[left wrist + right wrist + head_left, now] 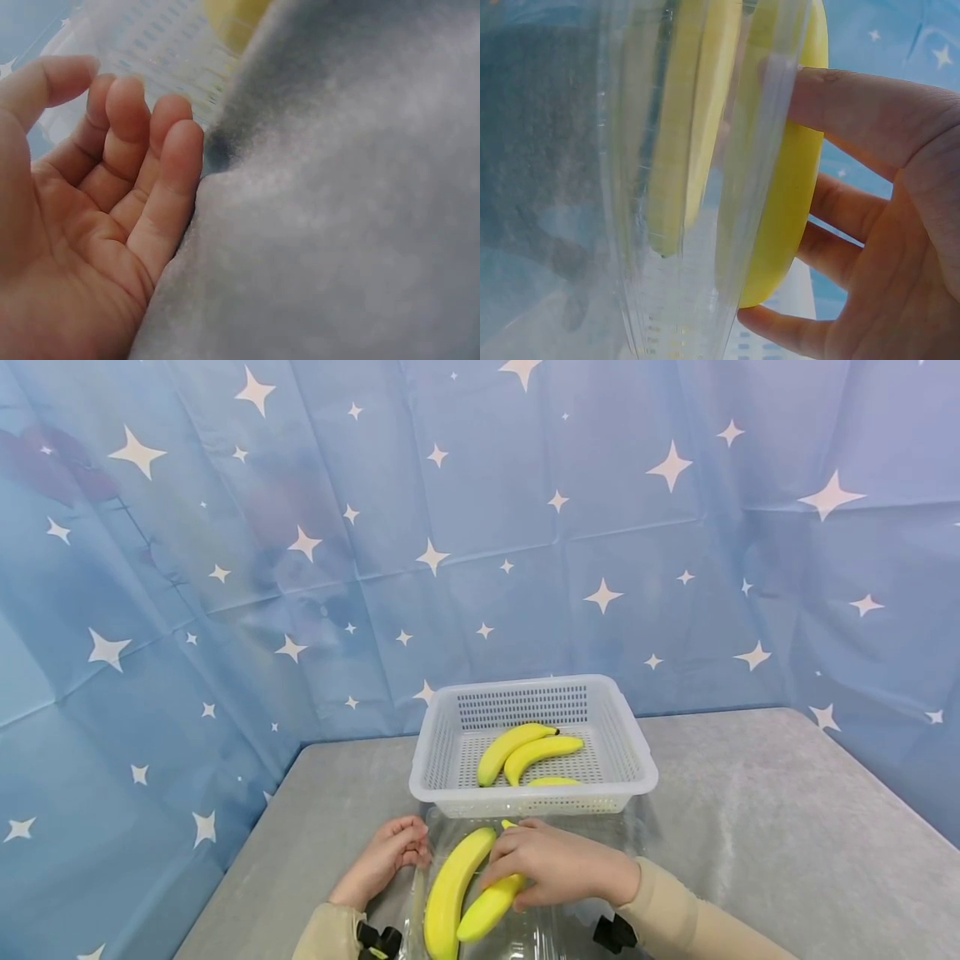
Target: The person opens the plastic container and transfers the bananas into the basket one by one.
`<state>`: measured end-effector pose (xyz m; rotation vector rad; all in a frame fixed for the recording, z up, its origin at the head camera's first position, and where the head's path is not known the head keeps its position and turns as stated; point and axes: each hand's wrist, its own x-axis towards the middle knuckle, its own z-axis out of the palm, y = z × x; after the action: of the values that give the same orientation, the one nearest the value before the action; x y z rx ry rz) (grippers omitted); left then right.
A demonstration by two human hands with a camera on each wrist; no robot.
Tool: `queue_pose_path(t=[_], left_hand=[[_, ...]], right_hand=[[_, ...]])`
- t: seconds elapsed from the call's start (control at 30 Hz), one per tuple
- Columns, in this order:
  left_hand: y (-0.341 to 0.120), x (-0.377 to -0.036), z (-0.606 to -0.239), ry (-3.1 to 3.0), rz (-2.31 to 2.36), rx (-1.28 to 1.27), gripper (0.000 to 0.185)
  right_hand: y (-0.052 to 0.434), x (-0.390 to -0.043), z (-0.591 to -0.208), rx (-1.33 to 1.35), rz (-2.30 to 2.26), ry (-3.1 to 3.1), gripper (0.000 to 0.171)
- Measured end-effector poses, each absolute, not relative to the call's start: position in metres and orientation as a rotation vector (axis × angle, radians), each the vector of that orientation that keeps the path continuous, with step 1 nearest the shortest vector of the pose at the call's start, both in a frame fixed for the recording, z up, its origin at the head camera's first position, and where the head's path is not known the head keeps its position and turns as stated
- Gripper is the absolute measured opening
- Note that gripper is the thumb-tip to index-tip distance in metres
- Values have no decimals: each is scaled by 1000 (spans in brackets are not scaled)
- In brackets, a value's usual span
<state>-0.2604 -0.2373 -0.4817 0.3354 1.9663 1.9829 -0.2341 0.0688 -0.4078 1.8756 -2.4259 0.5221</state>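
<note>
a: across the grey table (750, 810), starting with the biggest thing: the white basket (633, 752) sits toward the far edge, about mid-width. how much of the fruit has left it?

b: going by what shows, partly emptied. three bananas are in there: one (508, 748) and another (542, 752) side by side, plus a third (553, 781) mostly hidden by the near wall. i can't see whether anything else lies behind that wall.

a: and nearer the person?

b: just in front of the basket, at the near edge, lies a clear plastic bag (525, 935). two bananas are there. the longer banana (448, 893) looks to be inside it already. the shorter banana (491, 906) is half way in, i'd judge; the right wrist view shows bag film (682, 225) folded between the two fruits.

a: so two moved or moving, three left?

b: that's my reading, as a judgement only.

a: the hands?

b: the right hand (558, 864) grips the shorter banana, thumb (855, 112) on one side and fingers (840, 206) curled round the other. the left hand (386, 853) rests at the bag's left edge; from above i can't tell whether it pinches the film. its wrist view shows the fingers (161, 172) loosely bent, relaxed, against grey cloth (337, 225), with nothing between them.
</note>
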Motion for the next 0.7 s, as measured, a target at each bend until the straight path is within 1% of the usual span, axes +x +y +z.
queue_pose_path(t=[0.37, 0.7], left_hand=[[-236, -258, -479, 1976, 1984, 317, 16], [-236, -259, -483, 1988, 1981, 309, 15]], right_hand=[[69, -233, -404, 1839, 498, -2443, 47], [73, -232, -398, 1802, 471, -2420, 43]])
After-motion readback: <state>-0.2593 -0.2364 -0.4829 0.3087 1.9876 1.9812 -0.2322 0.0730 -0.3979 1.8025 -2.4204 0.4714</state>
